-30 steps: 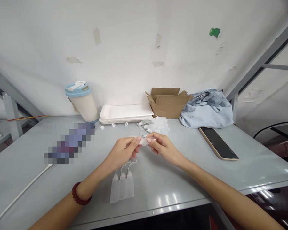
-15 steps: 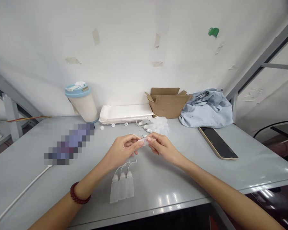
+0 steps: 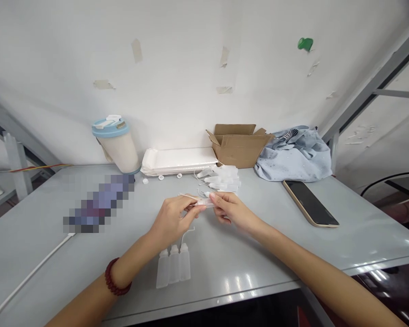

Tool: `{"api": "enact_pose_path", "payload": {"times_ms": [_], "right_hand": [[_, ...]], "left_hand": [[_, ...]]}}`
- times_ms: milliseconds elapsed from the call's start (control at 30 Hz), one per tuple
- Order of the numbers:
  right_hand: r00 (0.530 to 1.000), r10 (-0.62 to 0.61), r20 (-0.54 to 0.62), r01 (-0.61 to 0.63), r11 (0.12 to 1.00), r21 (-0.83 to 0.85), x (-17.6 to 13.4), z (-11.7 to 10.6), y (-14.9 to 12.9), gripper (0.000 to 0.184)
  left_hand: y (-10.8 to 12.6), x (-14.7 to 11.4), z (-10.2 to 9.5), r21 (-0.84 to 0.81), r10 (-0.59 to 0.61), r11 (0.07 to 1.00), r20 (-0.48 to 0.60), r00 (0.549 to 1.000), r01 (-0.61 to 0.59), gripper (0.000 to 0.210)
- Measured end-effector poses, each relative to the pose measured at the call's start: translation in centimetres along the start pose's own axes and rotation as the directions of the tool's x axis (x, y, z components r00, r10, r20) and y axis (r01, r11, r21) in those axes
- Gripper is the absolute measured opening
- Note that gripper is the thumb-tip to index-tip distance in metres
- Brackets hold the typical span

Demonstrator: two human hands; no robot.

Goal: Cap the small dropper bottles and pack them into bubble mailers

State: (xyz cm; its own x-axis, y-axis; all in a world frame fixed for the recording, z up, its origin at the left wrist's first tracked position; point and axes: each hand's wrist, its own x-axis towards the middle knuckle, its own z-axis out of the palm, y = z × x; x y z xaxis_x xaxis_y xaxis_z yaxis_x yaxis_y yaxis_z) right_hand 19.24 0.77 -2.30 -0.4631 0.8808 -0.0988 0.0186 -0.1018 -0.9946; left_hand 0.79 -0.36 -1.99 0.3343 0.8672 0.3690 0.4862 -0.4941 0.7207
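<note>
Both my hands meet above the middle of the table around a small translucent plastic bottle. My left hand pinches its neck end, where a thin white tube sticks out to the left. My right hand grips the body, hiding part of it. Three similar bottles with thin bent tubes lie side by side in front of me, near my left wrist. Beyond my hands is a pile of several more translucent bottles with tubes.
Small white caps lie before a stack of white packets. Along the wall stand a blue-lidded cup, an open cardboard box and a pale blue cloth. A phone lies right; a blurred item with a white cable lies left.
My left hand has shifted slightly and turned, and the bottle and its tube now show more clearly between my fingers. The right hand stays nearly in place.
</note>
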Motion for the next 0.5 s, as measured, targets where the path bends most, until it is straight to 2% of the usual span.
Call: {"api": "enact_pose_path", "payload": {"times_ms": [100,167,267,367,500], "right_hand": [[0.996,0.078,0.036,-0.080,0.994,0.069,0.05,-0.25,0.18,0.049],[0.994,0.102,0.041,-0.105,0.990,0.090,0.05,-0.36,0.28,0.050],[0.997,0.077,0.027,-0.079,0.994,0.076,0.02,-0.27,0.23,0.050],[1.000,-0.012,-0.007,0.012,1.000,-0.028,-0.07,0.02,0.00,0.047],[0.994,-0.098,-0.045,0.089,0.984,-0.155,-0.11,0.20,-0.13,0.046]], "left_hand": [[-0.12,0.00,0.17,0.030,0.091,0.996,-0.041,0.995,-0.089,0.016],[-0.04,0.09,0.11,0.025,0.079,0.997,-0.031,0.996,-0.078,0.016],[0.17,0.23,-0.17,-0.052,-0.066,0.996,0.068,0.996,0.070,0.024],[0.24,0.30,-0.37,-0.165,-0.215,0.954,0.210,0.954,0.251,0.038],[0.13,0.34,-0.30,-0.271,-0.296,0.883,0.310,0.903,0.383,0.044]]}}
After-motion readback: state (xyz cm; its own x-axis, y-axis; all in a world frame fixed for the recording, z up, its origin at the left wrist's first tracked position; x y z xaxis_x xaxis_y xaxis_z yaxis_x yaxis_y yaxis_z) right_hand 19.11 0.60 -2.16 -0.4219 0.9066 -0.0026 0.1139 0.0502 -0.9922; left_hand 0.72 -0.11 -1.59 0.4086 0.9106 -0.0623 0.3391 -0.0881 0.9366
